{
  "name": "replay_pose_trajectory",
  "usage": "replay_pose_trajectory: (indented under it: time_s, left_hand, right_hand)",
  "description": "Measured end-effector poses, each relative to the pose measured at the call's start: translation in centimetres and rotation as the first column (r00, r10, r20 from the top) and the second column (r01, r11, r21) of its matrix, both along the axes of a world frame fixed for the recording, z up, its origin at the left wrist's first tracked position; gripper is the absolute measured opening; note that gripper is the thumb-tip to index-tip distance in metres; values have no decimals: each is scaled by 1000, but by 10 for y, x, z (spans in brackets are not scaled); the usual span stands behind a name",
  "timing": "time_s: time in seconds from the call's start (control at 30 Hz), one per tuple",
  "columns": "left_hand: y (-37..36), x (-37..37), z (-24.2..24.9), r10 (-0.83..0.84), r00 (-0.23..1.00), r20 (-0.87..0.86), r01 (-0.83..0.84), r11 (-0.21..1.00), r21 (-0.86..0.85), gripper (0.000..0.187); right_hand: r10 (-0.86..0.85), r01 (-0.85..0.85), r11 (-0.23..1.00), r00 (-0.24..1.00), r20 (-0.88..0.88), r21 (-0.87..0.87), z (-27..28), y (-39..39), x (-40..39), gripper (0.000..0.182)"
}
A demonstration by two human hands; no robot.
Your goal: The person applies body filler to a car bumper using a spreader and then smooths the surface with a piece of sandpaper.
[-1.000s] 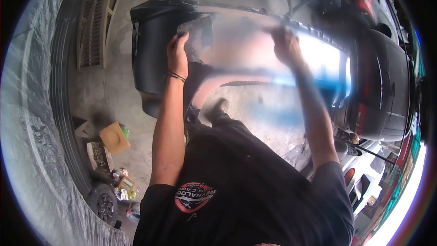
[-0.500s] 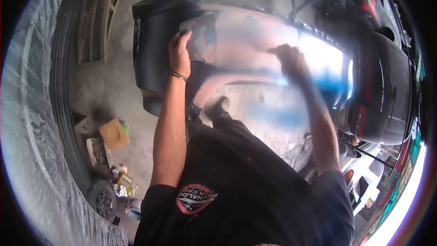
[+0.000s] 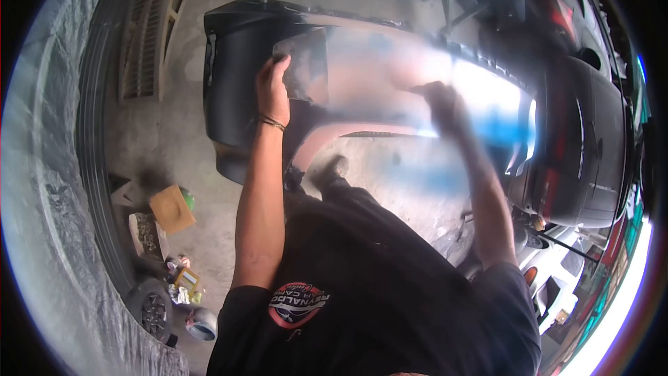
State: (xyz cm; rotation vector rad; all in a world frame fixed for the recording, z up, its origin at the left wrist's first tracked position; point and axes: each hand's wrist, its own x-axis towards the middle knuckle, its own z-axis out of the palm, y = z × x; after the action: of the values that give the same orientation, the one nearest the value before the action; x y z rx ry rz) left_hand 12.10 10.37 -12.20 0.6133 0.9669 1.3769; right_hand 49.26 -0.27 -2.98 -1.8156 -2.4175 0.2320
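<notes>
A large car fender [image 3: 240,76] lies across the view, black at its left end and pinkish along its middle, with a curved wheel arch. My left hand [image 3: 273,90] is closed on the left edge of a thin grey rectangular sheet [image 3: 306,63], held over the fender with the thumb up. Farther right, above the fender's pinkish part, is my right hand [image 3: 445,108], its fingers closed. Blur and haze hide what it grips; a thin dark tip points left from it. Strong glare covers the fender's right end.
At right stands a dark vehicle [image 3: 581,139], with a white car [image 3: 557,271] below it. A wheel [image 3: 152,310], a cardboard piece [image 3: 172,207] and a round container [image 3: 202,324] sit on the floor at lower left. Plastic sheeting [image 3: 42,188] hangs along the left.
My right hand has shifted slightly down and is still blurred. My left hand and the grey sheet sit slightly lower in view, as does the fender.
</notes>
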Motion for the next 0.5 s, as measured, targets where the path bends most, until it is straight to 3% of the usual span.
replay_pose_trajectory:
  time_s: [0.1,0.13,0.2,0.43,0.5]
  left_hand:
    - [-1,2,1,-9,1000,-16,9,1000,-2,29]
    - [-1,1,0,2,999,-36,-2,1000,-9,29]
    - [2,-2,-6,-22,999,-41,23,1000,20,30]
    - [-3,-1,4,-18,999,-37,18,1000,-9,30]
    - [-3,-2,3,-17,998,-53,17,1000,-9,30]
  right_hand:
    - [47,-56,986,997,57,157,18,35,-5,50]
    - [5,-4,976,1000,-5,217,25,46,-14,49]
    - [-125,121,970,992,5,209,26,62,-26,49]
    - [-205,188,955,977,51,229,-10,80,-37,52]
    - [-103,101,899,994,-18,427,-4,71,-52,49]
